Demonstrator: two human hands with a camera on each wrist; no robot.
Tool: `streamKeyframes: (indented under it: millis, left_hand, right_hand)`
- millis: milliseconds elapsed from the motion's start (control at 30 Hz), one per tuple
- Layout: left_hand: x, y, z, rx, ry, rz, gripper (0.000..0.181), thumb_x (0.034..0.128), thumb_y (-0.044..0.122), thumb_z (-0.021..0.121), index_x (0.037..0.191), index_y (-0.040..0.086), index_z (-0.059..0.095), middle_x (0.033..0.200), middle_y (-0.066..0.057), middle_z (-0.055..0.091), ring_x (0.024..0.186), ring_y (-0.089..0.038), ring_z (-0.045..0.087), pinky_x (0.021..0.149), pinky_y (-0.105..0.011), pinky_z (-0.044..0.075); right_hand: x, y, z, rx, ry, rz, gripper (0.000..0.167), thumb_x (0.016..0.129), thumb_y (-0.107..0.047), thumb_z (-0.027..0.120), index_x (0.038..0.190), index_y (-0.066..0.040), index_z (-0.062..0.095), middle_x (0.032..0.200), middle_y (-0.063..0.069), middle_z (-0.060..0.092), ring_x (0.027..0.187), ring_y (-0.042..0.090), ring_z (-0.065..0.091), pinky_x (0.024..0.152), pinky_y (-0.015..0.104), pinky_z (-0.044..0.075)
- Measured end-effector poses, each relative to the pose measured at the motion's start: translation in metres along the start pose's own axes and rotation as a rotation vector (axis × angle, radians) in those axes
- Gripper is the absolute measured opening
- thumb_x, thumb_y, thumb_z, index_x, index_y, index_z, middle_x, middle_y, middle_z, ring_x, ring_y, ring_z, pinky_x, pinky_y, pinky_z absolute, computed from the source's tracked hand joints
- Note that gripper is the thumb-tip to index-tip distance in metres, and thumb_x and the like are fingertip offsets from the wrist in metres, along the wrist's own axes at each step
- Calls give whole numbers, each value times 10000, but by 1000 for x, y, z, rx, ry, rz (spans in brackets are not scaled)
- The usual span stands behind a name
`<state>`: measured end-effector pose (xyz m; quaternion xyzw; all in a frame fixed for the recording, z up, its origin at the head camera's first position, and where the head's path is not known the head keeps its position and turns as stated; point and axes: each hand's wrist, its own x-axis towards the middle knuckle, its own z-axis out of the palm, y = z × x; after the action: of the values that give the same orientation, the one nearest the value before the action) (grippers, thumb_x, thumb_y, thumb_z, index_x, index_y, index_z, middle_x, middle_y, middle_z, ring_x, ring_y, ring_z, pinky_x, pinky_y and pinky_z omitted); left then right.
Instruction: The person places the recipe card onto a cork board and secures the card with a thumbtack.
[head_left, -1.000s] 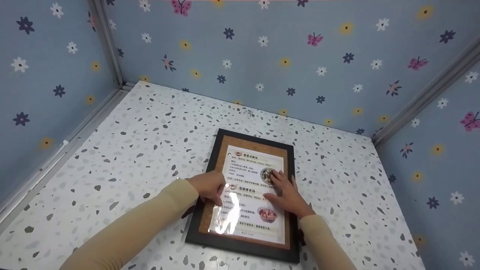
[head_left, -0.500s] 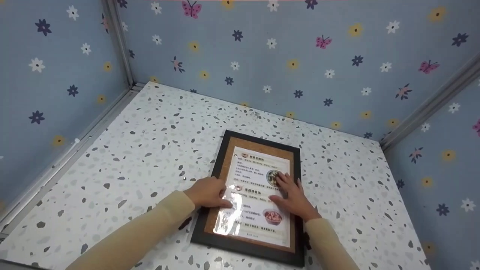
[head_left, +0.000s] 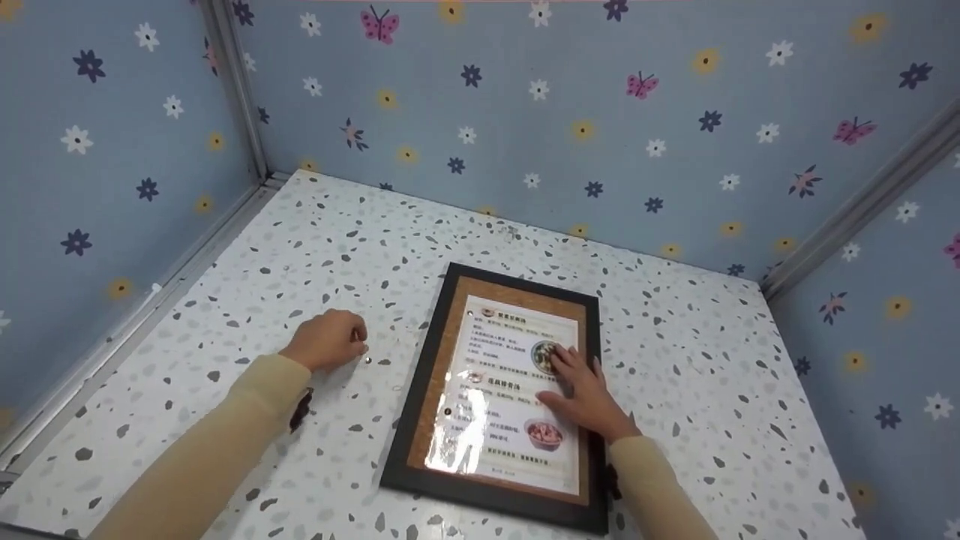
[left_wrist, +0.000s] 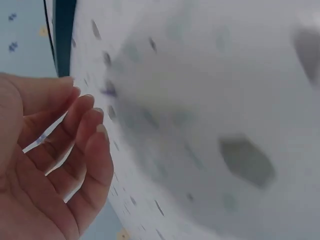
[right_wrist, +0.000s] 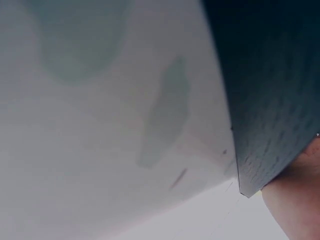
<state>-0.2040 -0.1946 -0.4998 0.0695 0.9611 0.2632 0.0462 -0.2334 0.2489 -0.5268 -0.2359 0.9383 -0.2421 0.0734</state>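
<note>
A cork board (head_left: 431, 427) in a black frame lies on the table, with a glossy printed sheet (head_left: 495, 349) of recipes and food pictures on it. My right hand (head_left: 589, 394) rests on the sheet's right side, fingers spread; in the right wrist view only part of the hand shows beside the dark frame edge. Left of the board, my left hand (head_left: 326, 341) hovers over the table, fingers loosely curled with nothing visible between them. A tiny shiny pin-like object (head_left: 367, 360) lies just beside its fingertips. A small dark round pin head (head_left: 448, 412) shows at the sheet's left edge, and another pin (head_left: 470, 313) near its upper left corner.
The speckled white table (head_left: 300, 247) is enclosed by blue flowered panels (head_left: 510, 112) at the back and both sides. Metal posts (head_left: 236, 90) stand at the corners, and a metal rail (head_left: 165, 277) runs along the left edge.
My left hand has left the sheet's left edge and moved left to the small object on the table. A dark pin head now shows where its thumb pressed. The right hand stays on the sheet.
</note>
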Motion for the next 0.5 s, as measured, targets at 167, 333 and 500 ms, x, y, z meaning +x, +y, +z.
streamKeyframes:
  millis: [167, 333, 500]
  left_hand:
    - [-5, -13, -2, -36, -59, -22, 98, 877, 135, 668, 922, 66, 722, 850, -37, 646, 748, -210, 570, 718, -425, 482]
    - [-3, -16, -1, -60, -77, 17, 65, 846, 73, 661, 846, 98, 722, 820, -16, 643, 718, -185, 555, 697, -389, 473]
    - [-2, -12, -3, -84, -86, 5, 86, 867, 93, 655, 783, 109, 668, 756, -13, 601, 659, -173, 527, 638, -350, 441]
  right_hand:
    - [1, -1, 0, -5, -5, 13, 835, 890, -571, 642, 1515, -85, 378, 1617, 49, 226, 1494, 286, 111, 1161, 512, -61]
    - [1, -1, 1, -1, -9, 29, 839, 887, -581, 639, 1522, -101, 371, 1620, 24, 214, 1496, 254, 102, 1164, 491, -69]
    - [-1, 0, 1, -1, 5, 1, 830, 897, -560, 646, 1506, -58, 389, 1609, 68, 247, 1492, 280, 124, 1161, 522, -56]
